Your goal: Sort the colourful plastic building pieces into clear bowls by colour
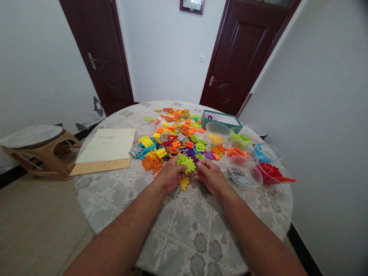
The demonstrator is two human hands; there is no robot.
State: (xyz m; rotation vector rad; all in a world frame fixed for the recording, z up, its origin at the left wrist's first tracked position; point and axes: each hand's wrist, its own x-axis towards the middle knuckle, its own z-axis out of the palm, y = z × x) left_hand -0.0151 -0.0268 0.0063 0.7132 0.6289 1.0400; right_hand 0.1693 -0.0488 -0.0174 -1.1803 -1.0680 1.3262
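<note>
My left hand (171,175) is closed on a lime green toothed piece (188,165) at the near edge of a heap of coloured plastic pieces. Just right of that piece is my right hand (209,174), its fingers drawn together at the green piece's right side; whether anything small is between them cannot be made out. Below the green piece, between the hands, a yellow toothed piece (184,183) shows. Beyond the hands the heap holds orange pieces (152,163), yellow tubes (146,142), a purple piece (209,155) and green ones (200,147).
Clear bowls on the right hold red pieces (267,173), grey pieces (240,176), blue pieces (263,154), orange pieces (238,152) and yellow pieces (215,138). A green box (222,119) stands behind them. Paper (107,143) lies left on the patterned tablecloth (184,226); a stool (37,138) is beyond.
</note>
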